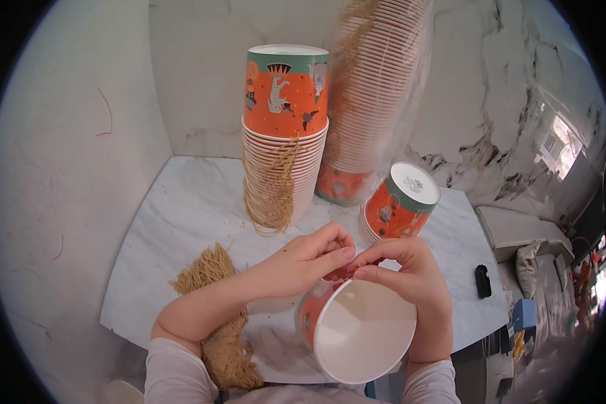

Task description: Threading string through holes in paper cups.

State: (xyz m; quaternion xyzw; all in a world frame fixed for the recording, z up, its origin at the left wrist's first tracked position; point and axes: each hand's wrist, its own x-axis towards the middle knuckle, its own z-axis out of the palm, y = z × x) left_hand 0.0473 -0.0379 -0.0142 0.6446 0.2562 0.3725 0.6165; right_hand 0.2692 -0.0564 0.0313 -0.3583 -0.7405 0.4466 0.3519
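A paper bucket (367,330), orange outside and white inside, lies tipped on its side with its open mouth towards me. Both my hands meet at its upper rim. The fingertips of my left hand (316,261) are pinched together just over the rim. Close against them, the thumb and forefinger of my right hand (405,273) are also closed in a pinch, touching or nearly touching the rim. What sits between the fingertips is too small to make out. A bundle of tan cord (229,353) lies on the table, partly hidden beneath my left forearm.
Behind my hands stands a tall stack of upside-down paper buckets (286,94), with tan cords (276,185) draped down its side. A taller plastic-wrapped stack (377,87) leans beside it. A shorter stack (400,205) and a small black object (483,281) are on the marbled table (182,195).
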